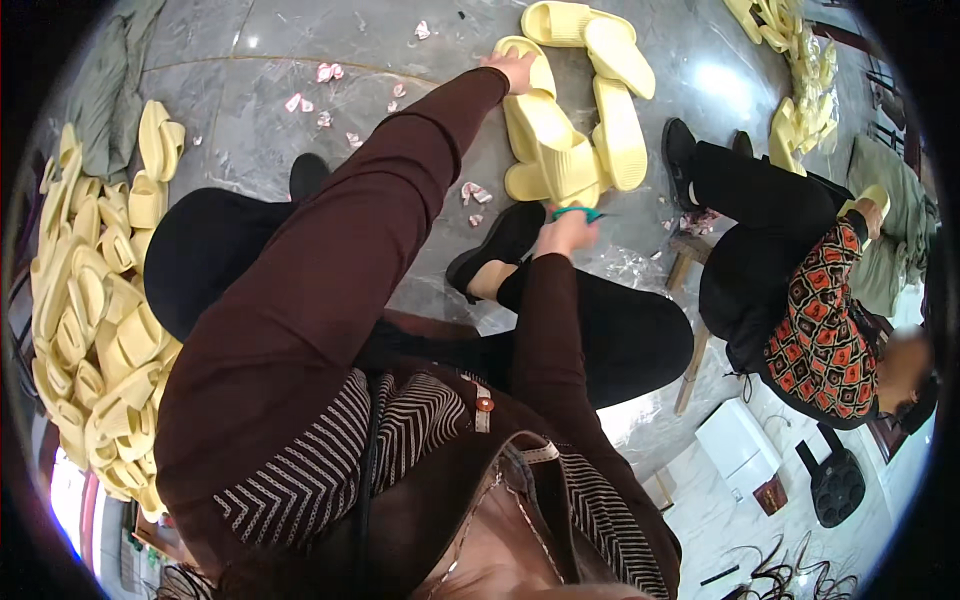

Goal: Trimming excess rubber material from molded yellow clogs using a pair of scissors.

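Note:
Far ahead, my left hand (515, 70) reaches to the end of a loose ring of yellow slippers on the floor. Its fingers are on a yellow slipper (541, 70), gripping its upper edge. Closer in, my right hand (567, 236) is closed on teal-handled scissors (577, 212), whose dark tip points right; most of the handle is hidden. The scissors are just below the near yellow slipper (568, 165) of the ring, and I cannot tell whether they touch. More slippers (620, 130) form the ring's right side.
A large heap of yellow slippers (110, 330) lies at the left. Crumpled pink-and-white scraps (328, 72) dot the grey floor. At right another person (820, 310) sits holding a yellow slipper (876, 197), beside a wooden stool (685, 270). More slippers (800, 110) lie at the far right.

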Demonstrator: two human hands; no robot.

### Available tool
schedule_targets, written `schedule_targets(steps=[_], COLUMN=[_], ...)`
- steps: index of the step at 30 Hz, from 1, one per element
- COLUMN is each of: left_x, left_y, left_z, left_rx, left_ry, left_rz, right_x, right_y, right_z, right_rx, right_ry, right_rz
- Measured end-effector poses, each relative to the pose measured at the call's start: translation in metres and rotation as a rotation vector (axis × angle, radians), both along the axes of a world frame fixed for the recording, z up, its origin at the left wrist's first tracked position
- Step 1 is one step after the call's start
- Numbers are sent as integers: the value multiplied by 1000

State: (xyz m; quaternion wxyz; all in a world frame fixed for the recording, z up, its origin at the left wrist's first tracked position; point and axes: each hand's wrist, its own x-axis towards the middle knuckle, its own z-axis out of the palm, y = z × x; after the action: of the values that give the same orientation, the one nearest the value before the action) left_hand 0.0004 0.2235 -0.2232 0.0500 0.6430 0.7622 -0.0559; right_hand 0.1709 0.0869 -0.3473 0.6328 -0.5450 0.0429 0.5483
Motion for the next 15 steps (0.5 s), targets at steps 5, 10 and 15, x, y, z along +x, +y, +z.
schedule_targets(steps=[5,10,15], left_x=[-3,8,29], left_y=[-18,-48,-50], left_z=[-2,-9,-5], left_rx=[-75,-23,198], left_ry=[44,12,-58], left_rz=[-113,-28,-2], right_x=[-15,-6,-1], right_y=[-16,-1,12], right_z=[-6,-8,-3], right_rx=[-41,139,191], right_ry=[118,-3,19], right_rz=[74,115,94])
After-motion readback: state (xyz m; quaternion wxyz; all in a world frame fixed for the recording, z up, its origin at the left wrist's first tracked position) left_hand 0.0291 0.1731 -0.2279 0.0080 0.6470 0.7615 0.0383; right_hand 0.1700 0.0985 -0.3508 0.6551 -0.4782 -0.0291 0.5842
